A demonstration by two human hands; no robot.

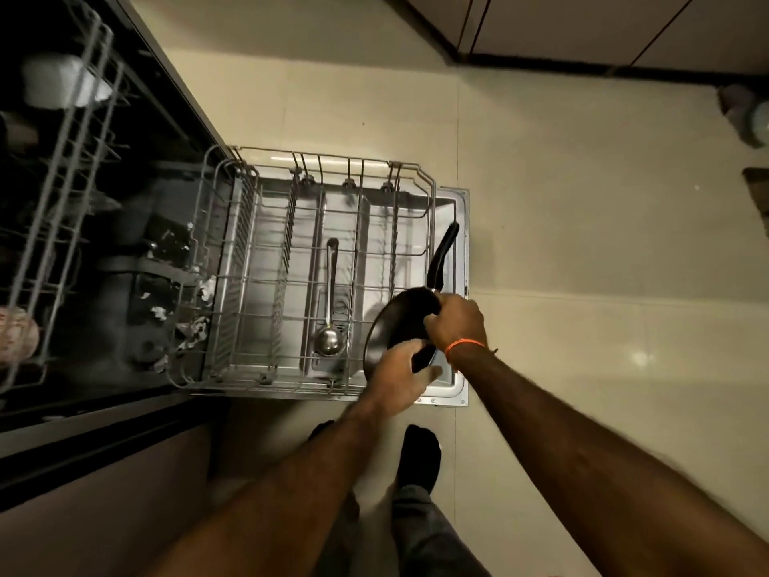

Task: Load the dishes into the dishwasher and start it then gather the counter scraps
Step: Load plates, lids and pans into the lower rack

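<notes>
Gripping black frying pan [397, 322] rim with my left hand [401, 370] and right hand [457, 322], tilted over lower rack [258, 285].

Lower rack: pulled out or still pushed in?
Pulled out. The lower rack sits over the open door, clear of the tub, with a ladle lying in it and both hands tilting a frying pan at its edge.

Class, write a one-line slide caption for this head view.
Both hands, left and right, set a black pan on edge in the lower rack beside a ladle.
</notes>
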